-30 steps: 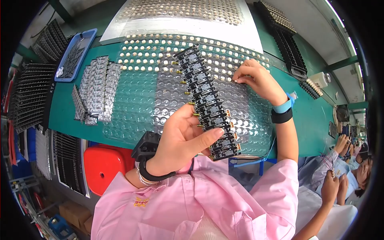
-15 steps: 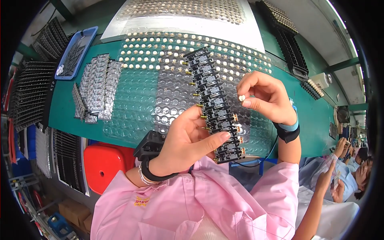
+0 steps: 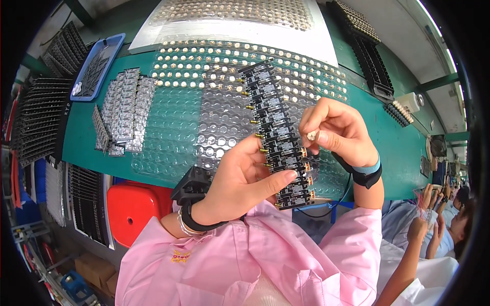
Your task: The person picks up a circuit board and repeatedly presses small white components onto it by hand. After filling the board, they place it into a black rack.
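Observation:
My left hand [image 3: 245, 176] grips the lower part of a long black circuit board panel [image 3: 275, 120], its thumb lying across the front. Brass-coloured connectors stick out along the panel's left edge. Several small white-and-gold round parts sit along its lower right edge. Between the thumb and fingers of my right hand [image 3: 339, 132] is one small round white part [image 3: 312, 135], held just right of the panel's edge, apart from it. Beneath and behind, a clear plastic blister tray [image 3: 173, 122] lies on the green table, with rows of the same white parts in its far pockets.
Stacked circuit board panels [image 3: 122, 109] lie at the left, near a blue tray [image 3: 104, 64]. Black racks of boards [image 3: 41, 117] stand at the far left. A red stool [image 3: 135, 217] is below the table edge. Co-workers [image 3: 434, 229] sit at the right.
My right hand has turned and come slightly lower with the small white part, nearer the panel's fitted parts. The panel has shifted a little to the right in my left hand.

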Tool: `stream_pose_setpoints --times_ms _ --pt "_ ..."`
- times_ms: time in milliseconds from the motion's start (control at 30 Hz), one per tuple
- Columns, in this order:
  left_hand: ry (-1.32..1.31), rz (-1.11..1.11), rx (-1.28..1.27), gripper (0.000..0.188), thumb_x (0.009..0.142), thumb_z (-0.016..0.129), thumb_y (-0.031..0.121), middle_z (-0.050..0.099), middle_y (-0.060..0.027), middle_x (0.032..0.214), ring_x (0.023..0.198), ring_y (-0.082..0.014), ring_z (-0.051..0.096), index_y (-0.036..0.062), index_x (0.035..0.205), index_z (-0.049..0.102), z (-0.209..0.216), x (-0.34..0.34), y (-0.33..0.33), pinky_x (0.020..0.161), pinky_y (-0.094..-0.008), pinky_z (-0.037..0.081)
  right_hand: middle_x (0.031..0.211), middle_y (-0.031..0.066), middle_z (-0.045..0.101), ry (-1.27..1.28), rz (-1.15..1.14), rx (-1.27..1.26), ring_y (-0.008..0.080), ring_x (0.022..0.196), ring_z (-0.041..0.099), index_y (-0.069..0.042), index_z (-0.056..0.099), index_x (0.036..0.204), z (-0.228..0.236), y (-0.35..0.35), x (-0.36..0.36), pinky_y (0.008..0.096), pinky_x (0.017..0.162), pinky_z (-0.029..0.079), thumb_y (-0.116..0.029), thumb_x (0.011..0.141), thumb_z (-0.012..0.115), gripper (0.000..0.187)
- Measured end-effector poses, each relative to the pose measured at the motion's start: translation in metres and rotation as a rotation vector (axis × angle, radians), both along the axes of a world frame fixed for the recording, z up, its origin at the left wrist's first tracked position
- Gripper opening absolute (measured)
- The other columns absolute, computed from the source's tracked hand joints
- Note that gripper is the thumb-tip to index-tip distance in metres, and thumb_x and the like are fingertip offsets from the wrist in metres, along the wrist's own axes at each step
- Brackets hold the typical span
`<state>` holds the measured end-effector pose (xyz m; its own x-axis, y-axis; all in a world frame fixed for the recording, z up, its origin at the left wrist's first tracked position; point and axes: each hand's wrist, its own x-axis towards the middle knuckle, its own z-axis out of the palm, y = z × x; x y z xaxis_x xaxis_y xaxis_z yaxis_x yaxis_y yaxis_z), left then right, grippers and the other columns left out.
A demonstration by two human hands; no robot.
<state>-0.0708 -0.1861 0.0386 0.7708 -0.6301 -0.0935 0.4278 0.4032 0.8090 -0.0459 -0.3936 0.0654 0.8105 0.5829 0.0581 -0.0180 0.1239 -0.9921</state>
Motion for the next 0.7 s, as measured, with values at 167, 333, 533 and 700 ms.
stream_pose_setpoints --times_ms 167,333,533,700 --pt "0.032 0.02 -0.057 0.038 0.075 0.057 -0.004 0.056 -0.0107 0.096 0.082 -0.0135 0.058 -0.0037 0.109 0.04 0.006 0.0 -0.002 0.063 -0.0236 0.052 0.084 0.0056 0.053 0.014 -0.066 0.058 0.0081 0.074 0.048 0.001 0.047 0.098 -0.001 0.01 -0.004 0.0208 0.062 0.04 -0.006 0.084 0.048 0.016" --pt "-0.012 0.029 -0.039 0.038 0.076 0.056 -0.004 0.056 -0.0108 0.097 0.083 -0.0136 0.057 -0.0034 0.11 0.04 -0.001 0.001 -0.003 0.065 -0.0232 0.051 0.08 0.003 0.052 0.005 -0.152 -0.024 0.0071 0.072 0.047 -0.001 0.04 0.107 -0.003 0.015 -0.007 0.0201 0.062 0.039 -0.006 0.085 0.047 0.024" --pt "0.0 0.021 0.003 0.038 0.076 0.056 -0.005 0.056 -0.0111 0.099 0.085 -0.0133 0.057 -0.0036 0.11 0.04 -0.001 -0.001 -0.002 0.068 -0.0228 0.05 0.079 0.0026 0.051 -0.094 -0.186 -0.108 0.0067 0.069 0.045 -0.001 0.035 0.111 0.001 0.02 -0.012 0.0196 0.062 0.037 -0.007 0.086 0.046 0.028" --pt "-0.013 0.002 -0.006 0.038 0.076 0.056 -0.005 0.055 -0.0114 0.1 0.087 -0.0138 0.056 -0.004 0.11 0.04 0.0 -0.001 -0.002 0.071 -0.0242 0.049 0.079 0.0027 0.051 -0.099 -0.206 -0.086 0.0066 0.069 0.045 -0.001 0.034 0.111 0.001 0.02 -0.014 0.0196 0.063 0.037 -0.006 0.086 0.046 0.028"
